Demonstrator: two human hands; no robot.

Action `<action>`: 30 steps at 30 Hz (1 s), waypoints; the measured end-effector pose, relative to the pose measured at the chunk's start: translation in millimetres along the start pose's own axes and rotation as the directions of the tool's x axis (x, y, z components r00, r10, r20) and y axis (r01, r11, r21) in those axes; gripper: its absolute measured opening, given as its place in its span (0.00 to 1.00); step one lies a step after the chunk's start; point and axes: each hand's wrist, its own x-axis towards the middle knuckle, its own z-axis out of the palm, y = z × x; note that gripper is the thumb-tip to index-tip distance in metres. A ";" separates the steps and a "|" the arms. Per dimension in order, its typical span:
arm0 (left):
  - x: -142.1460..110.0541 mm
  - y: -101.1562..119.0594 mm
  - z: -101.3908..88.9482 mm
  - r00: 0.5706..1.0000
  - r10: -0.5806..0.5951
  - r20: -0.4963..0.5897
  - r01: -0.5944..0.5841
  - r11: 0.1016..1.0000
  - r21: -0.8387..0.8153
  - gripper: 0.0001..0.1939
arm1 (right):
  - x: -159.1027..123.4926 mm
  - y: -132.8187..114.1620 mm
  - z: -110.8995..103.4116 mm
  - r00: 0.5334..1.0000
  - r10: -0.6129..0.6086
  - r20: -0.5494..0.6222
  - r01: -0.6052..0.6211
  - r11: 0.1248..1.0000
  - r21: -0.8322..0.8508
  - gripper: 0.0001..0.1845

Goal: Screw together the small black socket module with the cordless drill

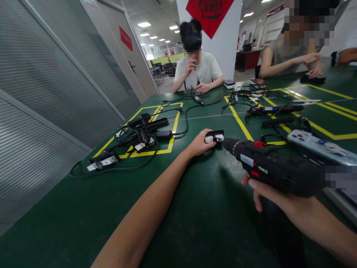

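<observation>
While my right hand (279,195) grasps the drill (267,163) by its handle, my left hand (201,143) pinches the small block (214,137) just before the drill's tip. I judge the step is lining up the two; whether they touch, I cannot tell. The next move calls for a firm left hold and a straight drill.

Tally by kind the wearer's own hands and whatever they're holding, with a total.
Hands: 2, the left hand and right hand
Power tools: 1, the black drill in the right
Small pieces: 1, the black-and-white part in the left, counted as one
Total: 4
</observation>
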 end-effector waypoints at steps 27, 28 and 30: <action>-2.6 2.1 0.4 1.000 0.014 -0.021 -0.011 0.988 0.151 0.29 | -1.0 -1.5 1.2 1.000 0.004 0.008 -0.004 1.000 0.030 0.20; -2.4 2.3 0.3 1.000 0.017 -0.021 -0.014 0.988 0.154 0.29 | -1.3 -1.0 0.5 1.000 0.006 0.010 -0.006 1.000 0.019 0.20; -1.6 1.9 0.2 0.999 0.029 -0.024 -0.024 0.986 0.162 0.29 | -1.7 -0.3 -0.6 1.000 0.007 0.015 -0.007 1.000 0.005 0.20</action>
